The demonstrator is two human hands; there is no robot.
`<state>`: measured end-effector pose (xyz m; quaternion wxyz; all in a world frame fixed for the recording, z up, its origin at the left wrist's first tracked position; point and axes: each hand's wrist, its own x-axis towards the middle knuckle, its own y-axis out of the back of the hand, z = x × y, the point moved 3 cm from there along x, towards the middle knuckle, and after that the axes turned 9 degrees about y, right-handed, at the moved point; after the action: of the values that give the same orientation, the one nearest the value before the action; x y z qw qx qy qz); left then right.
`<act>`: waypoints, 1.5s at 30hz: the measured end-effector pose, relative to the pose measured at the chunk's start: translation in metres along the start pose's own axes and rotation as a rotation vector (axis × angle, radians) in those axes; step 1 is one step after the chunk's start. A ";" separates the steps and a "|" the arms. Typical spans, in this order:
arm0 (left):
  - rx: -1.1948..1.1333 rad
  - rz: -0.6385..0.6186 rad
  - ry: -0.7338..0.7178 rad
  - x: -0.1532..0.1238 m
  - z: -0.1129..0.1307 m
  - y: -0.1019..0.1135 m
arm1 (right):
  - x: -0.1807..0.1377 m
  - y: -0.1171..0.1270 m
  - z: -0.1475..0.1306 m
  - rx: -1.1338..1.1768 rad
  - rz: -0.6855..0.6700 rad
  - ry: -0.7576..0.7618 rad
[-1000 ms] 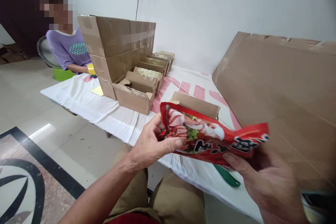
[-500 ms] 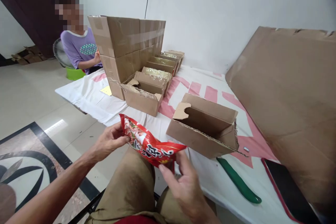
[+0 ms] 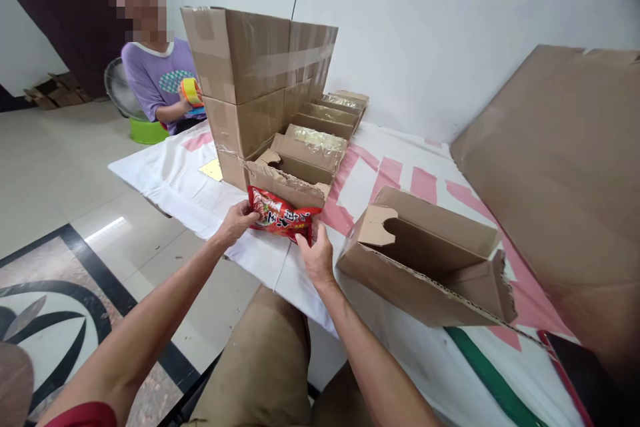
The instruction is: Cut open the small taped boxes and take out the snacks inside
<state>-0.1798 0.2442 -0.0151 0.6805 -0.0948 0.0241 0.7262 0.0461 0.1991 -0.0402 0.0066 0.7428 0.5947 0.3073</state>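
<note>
I hold a red snack packet (image 3: 281, 215) by both ends, my left hand (image 3: 239, 220) on its left end and my right hand (image 3: 316, 255) on its right end. The packet hangs just above the white cloth, right in front of the nearest small open carton (image 3: 285, 188) of a row. An open, unfilled cardboard carton (image 3: 430, 260) lies tilted on the table to the right of my right hand.
A tall taped cardboard box (image 3: 260, 73) stands behind the row of small cartons (image 3: 320, 130). A large flat cardboard sheet (image 3: 560, 167) leans at the right. A seated person (image 3: 160, 80) at the far left holds a roll of tape. A dark flat object (image 3: 585, 373) lies at bottom right.
My arms have stretched forward, carrying the packet from near my lap out to the front of the nearest small carton. The view has shifted, so the open carton sits further right.
</note>
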 end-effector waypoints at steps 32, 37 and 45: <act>0.775 0.448 -0.454 -0.014 -0.055 -0.067 | -0.024 -0.001 0.042 0.127 0.087 0.000; 0.785 0.482 -0.443 -0.009 -0.054 -0.068 | -0.027 -0.004 0.043 0.133 0.106 0.000; 0.788 0.482 -0.419 0.009 -0.047 -0.074 | -0.026 -0.004 0.040 0.137 0.114 -0.018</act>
<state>-0.1021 0.2505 -0.0557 0.4678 0.3249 0.1804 0.8020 0.0580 0.1910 -0.0858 -0.0562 0.7770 0.5709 0.2593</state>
